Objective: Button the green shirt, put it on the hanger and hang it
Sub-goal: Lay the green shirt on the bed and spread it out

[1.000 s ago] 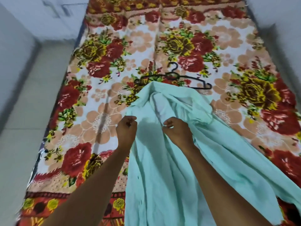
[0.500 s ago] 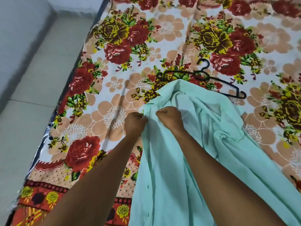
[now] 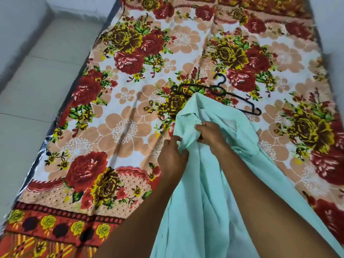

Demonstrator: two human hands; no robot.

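Observation:
The pale green shirt point(image 3: 201, 192) lies crumpled on the flowered blanket point(image 3: 121, 127), its collar end pointing away from me. My left hand point(image 3: 172, 158) pinches the left front edge just below the collar. My right hand point(image 3: 211, 134) grips the opposite front edge, close beside the left hand, with the cloth bunched between them. A black plastic hanger point(image 3: 217, 90) lies flat on the blanket just beyond the collar, its lower bar partly hidden under the shirt. No buttons are visible here.
The blanket covers a mattress on the floor. Pale floor tiles point(image 3: 37, 81) run along the left side and a white wall point(image 3: 16, 17) rises at the far left. Another wall point(image 3: 331, 15) borders the right edge.
Both hands have shifted up the shirt front toward the collar and come closer together, gathering the cloth. The view has swung so more of the blanket shows.

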